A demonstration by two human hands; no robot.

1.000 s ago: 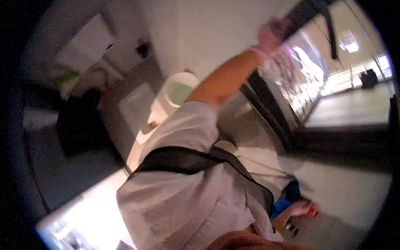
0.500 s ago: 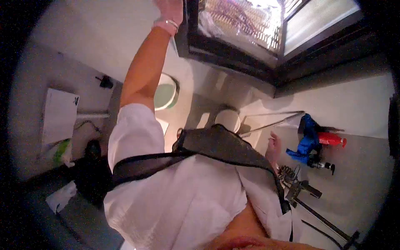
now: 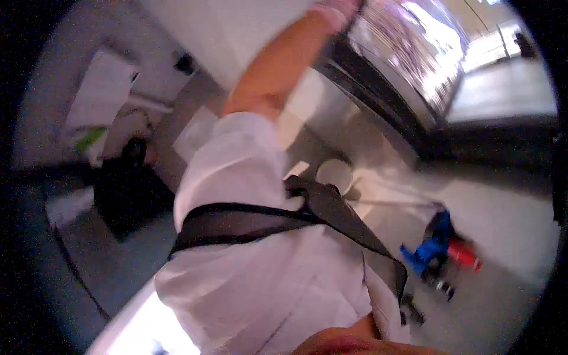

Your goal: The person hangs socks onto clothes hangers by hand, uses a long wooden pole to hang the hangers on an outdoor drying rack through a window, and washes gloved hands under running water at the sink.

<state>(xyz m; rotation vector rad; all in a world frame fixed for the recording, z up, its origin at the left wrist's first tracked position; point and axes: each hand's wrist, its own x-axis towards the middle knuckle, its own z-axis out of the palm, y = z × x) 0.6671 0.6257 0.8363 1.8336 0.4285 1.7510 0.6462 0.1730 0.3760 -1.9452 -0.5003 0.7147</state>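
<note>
Far left of the round white tub (image 3: 334,176), a pale board (image 3: 105,89) stands out, with a black bundle (image 3: 133,192) nearer the tub on that side. Well beyond the tub, the left hand (image 3: 338,12) is at the near edge of a dark frame (image 3: 381,89); its fingers run out of view, so I cannot tell whether they grip. The right hand does not show. The frame lies beyond the tub and to its right, around a shiny ribbed sheet (image 3: 408,44). I judge the frame stiff and fairly heavy, the sheet thin, slippery and easily creased: best held by the frame's edge. Right of the tub lie a blue cloth (image 3: 435,239) and a red bottle (image 3: 463,254)
</note>
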